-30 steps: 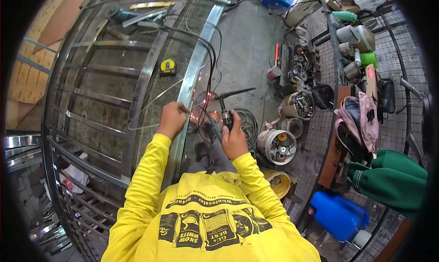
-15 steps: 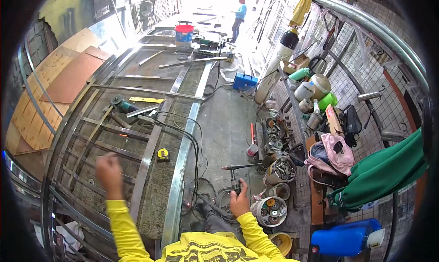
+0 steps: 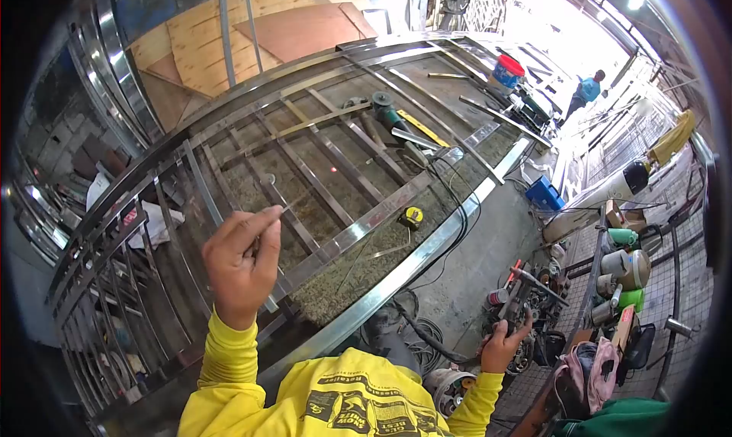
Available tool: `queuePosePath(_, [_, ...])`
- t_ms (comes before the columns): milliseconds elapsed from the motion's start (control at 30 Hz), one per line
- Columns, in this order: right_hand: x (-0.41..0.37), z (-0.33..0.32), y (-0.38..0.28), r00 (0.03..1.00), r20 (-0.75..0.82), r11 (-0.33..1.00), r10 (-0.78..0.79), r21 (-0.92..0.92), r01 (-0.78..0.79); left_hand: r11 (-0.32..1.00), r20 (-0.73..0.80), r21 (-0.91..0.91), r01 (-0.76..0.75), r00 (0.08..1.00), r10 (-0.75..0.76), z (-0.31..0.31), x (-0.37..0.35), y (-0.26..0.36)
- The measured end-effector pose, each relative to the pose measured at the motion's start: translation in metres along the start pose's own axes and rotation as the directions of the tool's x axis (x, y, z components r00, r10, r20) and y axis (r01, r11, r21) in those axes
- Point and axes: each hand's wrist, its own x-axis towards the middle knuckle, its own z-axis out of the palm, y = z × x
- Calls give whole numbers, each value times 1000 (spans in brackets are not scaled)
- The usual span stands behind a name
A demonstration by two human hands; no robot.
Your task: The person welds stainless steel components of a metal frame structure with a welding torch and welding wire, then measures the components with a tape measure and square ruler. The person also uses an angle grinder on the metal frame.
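Observation:
My left hand (image 3: 242, 265) is raised over the near left part of a metal bar frame (image 3: 328, 185), thumb and fingertips pinched together. A faint thin tip shows at the fingertips, too small to name. Low on the right, my right hand (image 3: 503, 347) grips the dark handle of a welding torch (image 3: 521, 294), its long head pointing across above the hand. On the frame's near side lies a yellow tape measure (image 3: 412, 217). An angle grinder (image 3: 386, 109) rests farther back on the bars, beside a yellow level (image 3: 424, 129).
Black cables (image 3: 455, 235) hang over the frame's edge to the floor. A red and blue bucket (image 3: 506, 74) stands at the far end. On the right are a blue case (image 3: 544, 194), a gas cylinder (image 3: 595, 201) and tubs of small parts. A person (image 3: 585, 92) is in the distance.
My view has turned left and tilted, so the frame now fills the middle. My left hand has come up closer to the camera, still pinched. My right hand still holds the welding torch.

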Motion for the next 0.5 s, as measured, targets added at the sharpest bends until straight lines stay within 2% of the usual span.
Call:
queuePosePath(100, [-5,7,-11,992,64,993,-107,53,103,997,11,-72,29,1000,-29,-9,-15,5])
queuePosePath(167, [1,7,5,971,53,970,-233,-55,236,994,31,-74,86,996,-84,-17,-21,9])
queuePosePath(233, [-6,10,-4,967,74,968,-243,-51,247,986,55,-82,146,988,-142,-24,-24,13])
queuePosePath(333, [-19,15,-21,977,122,984,-173,63,166,991,17,-85,104,995,-103,-27,-27,11])
queuePosePath(400, [-20,20,-18,965,109,970,-239,71,232,987,23,-87,132,991,-131,-32,-29,11])
queuePosePath(500, [-22,21,-19,966,136,975,-219,72,211,982,44,-51,179,983,-177,-38,-31,8])
